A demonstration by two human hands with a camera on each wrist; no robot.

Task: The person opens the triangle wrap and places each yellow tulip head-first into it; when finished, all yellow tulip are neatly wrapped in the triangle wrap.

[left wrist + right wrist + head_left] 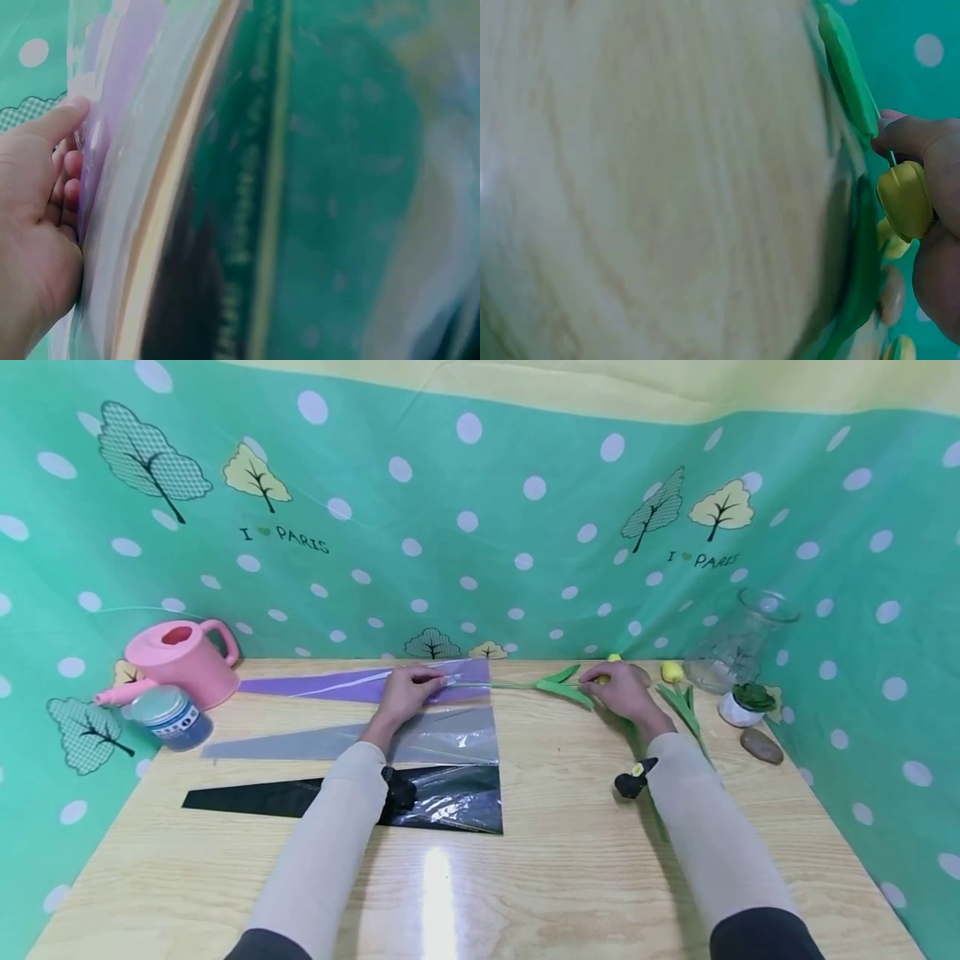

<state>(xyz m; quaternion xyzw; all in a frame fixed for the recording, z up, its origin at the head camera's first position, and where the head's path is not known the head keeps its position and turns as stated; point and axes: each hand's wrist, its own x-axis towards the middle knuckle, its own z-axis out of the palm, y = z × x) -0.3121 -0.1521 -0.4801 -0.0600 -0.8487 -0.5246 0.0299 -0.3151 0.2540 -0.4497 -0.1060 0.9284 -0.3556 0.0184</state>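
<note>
In the head view, a purple flower sleeve (330, 683) lies at the back of the table. My left hand (401, 702) pinches it near its wide end; the left wrist view shows thumb and curled fingers at the edge of the purple film (124, 82). An artificial yellow tulip is pinched in my right hand (626, 693), just below its bloom (905, 199). Its green leaves (562, 690) point left, and its thin stem (506, 684) reaches over the sleeve's wide end. Whether the stem tip is inside cannot be told.
A grey sleeve (442, 735) and a black sleeve (465, 797) lie nearer me. At left stand a pink watering can (187, 664) and a blue jar (180, 727). Another tulip (672, 672), a glass vase (723, 652), a potted succulent (738, 710) and a stone (761, 746) are right.
</note>
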